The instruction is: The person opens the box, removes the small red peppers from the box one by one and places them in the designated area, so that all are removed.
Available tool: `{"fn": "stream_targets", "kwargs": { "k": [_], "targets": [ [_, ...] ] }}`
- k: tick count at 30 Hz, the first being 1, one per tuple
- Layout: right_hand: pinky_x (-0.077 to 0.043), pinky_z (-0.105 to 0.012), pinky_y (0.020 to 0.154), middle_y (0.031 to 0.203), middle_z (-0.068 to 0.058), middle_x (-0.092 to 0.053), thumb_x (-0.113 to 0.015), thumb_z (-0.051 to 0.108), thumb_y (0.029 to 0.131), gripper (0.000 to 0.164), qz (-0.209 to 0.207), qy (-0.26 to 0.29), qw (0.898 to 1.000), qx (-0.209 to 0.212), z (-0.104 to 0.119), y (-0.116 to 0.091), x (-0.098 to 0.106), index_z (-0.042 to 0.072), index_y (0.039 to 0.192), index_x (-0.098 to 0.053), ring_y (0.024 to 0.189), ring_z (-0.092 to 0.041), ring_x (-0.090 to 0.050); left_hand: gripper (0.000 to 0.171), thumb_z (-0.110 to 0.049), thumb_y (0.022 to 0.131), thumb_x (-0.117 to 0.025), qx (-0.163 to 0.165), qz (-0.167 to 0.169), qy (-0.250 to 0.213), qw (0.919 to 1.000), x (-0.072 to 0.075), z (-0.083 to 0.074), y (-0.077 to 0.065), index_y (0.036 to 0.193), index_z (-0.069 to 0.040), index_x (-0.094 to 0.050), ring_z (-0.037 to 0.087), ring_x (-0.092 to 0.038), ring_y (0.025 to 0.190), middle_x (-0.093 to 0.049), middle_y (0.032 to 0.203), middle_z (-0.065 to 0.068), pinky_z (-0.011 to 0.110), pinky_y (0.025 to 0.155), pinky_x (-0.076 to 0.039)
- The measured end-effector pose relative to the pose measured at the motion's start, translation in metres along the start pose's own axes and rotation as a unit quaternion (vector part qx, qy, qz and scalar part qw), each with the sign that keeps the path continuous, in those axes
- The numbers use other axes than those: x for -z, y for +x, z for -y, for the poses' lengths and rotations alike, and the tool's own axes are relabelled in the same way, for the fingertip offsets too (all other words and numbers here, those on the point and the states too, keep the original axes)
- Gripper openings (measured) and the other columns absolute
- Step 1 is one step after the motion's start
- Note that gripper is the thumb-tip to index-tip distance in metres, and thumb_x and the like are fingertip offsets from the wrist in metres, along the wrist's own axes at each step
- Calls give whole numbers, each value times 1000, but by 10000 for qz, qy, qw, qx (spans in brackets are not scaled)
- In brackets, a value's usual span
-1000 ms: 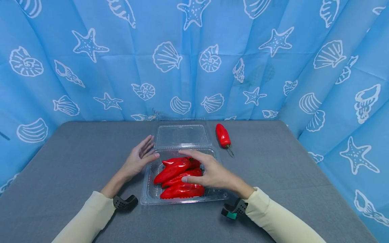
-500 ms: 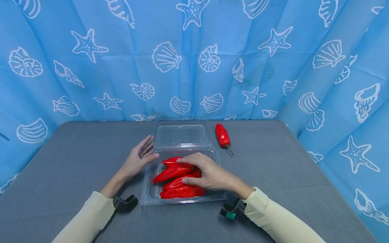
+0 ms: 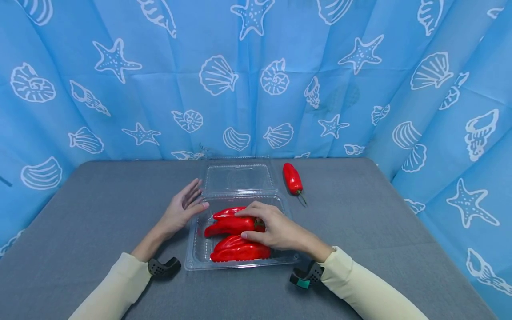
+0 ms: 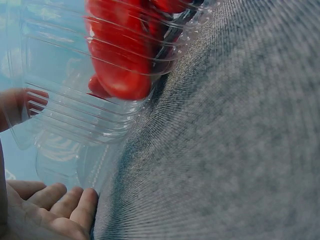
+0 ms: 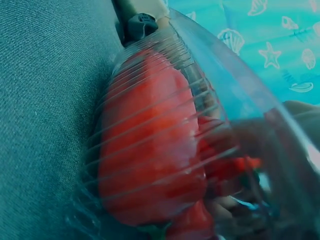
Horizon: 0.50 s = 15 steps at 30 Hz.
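Several long red peppers lie in the base of a clear plastic clamshell container [image 3: 196, 258], whose lid [image 3: 240, 178] is folded back behind it. My right hand [image 3: 280, 227] reaches over the container's right side and holds one red pepper [image 3: 226, 226] near its green stem, between thumb and fingers. Another red pepper [image 3: 230, 212] lies behind it, and a large red pepper [image 3: 242, 250] lies along the front wall; the right wrist view shows this front pepper [image 5: 150, 145] through the ribbed plastic. My left hand [image 3: 182, 206] stays at the container's left rim, its fingers [image 4: 82, 207] extended and relaxed.
A single red pepper [image 3: 293, 178] with a thin stem lies on the grey tabletop [image 3: 360, 213], right of the lid. Behind the table hangs a blue curtain [image 3: 248, 102] with white shells and starfish. Each wrist wears a dark band [image 3: 165, 268].
My right hand has lowered, and its fingers have closed on a pepper. That pepper has turned to lie more level, leaving a gap before the front peppers. My left hand has stayed put.
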State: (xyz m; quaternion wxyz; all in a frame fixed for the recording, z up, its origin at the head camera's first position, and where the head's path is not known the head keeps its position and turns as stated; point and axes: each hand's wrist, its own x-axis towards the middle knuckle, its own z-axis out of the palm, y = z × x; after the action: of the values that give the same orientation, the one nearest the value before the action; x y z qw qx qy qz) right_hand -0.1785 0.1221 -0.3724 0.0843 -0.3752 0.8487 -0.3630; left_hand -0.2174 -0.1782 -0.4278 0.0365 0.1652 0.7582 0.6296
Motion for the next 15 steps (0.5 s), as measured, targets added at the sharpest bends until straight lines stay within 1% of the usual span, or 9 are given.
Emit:
{"fn": "stream_targets", "kwargs": {
  "k": [5,10,15],
  "targets": [
    [-59,-27,79,118,4,-68,-77,16,90,47,-100,23,9999,-47,1,-1,1,12,135,-65,97,-12,-60,87,-14,96,-66,-16,6,-20,10000,0,0,0,161,1,-11,41,-21,151,-17,167,19,45,117,-32],
    [-59,-28,83,120,2,-70,-77,15,90,48,-241,200,9993,-201,3,-2,3,11,136,-65,100,-14,-62,86,-14,96,-66,-5,22,-42,10000,0,0,-1,161,1,-11,41,-22,151,-18,167,19,44,116,-32],
    [-60,-33,87,121,0,-70,-77,13,90,47,-415,333,9986,-67,2,-1,7,10,135,-66,102,-14,-64,86,-14,96,-66,-29,31,-51,10000,1,1,0,161,1,-11,41,-23,151,-18,167,20,45,117,-32]
  ]
}}
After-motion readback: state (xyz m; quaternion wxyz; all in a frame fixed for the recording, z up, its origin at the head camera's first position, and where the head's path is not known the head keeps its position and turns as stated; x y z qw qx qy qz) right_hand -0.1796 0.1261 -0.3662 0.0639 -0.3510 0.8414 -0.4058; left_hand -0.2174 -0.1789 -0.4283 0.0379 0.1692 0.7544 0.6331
